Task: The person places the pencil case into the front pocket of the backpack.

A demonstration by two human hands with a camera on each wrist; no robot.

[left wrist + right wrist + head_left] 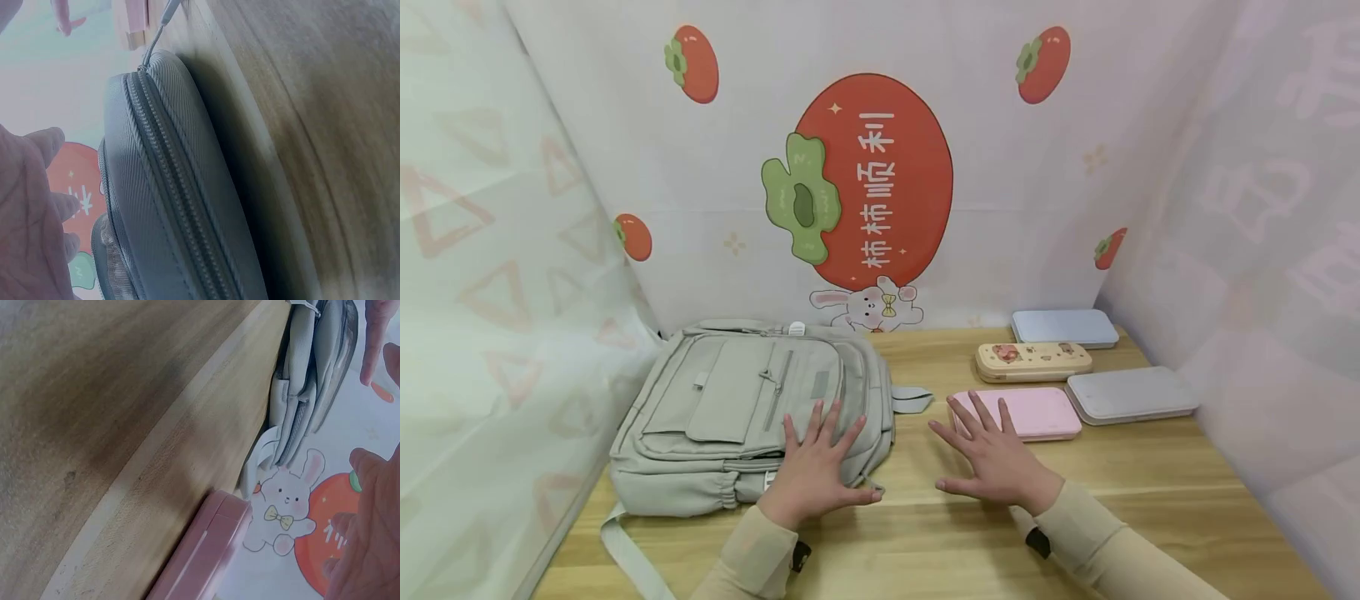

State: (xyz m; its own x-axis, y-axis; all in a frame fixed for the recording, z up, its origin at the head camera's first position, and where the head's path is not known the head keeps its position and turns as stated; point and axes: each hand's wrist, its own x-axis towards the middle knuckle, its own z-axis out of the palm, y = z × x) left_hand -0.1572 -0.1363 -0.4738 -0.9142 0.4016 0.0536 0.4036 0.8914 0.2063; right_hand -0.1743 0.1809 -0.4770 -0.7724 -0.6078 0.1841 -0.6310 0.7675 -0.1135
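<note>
A grey-green backpack [737, 400] lies flat on the left of the wooden table, its front pockets facing up. My left hand [816, 475], fingers spread, is over its lower right corner; whether it touches the fabric I cannot tell. In the left wrist view, the zipper [169, 181] along the bag's side is closed. My right hand [1000, 462] is spread at the near edge of a pink case [1037, 412], partly covering it and holding nothing. Behind that case lie a cream case [1033, 362] with cartoon prints and a light blue case [1063, 327]. A grey case [1131, 393] lies to the right.
One strap [632, 554] hangs from the backpack toward the near left table edge, and a short strap end [912, 399] sticks out on its right. Printed cloth [1000, 208] with persimmons and a rabbit rises behind the wooden table [910, 542]; more cloth hangs at both sides.
</note>
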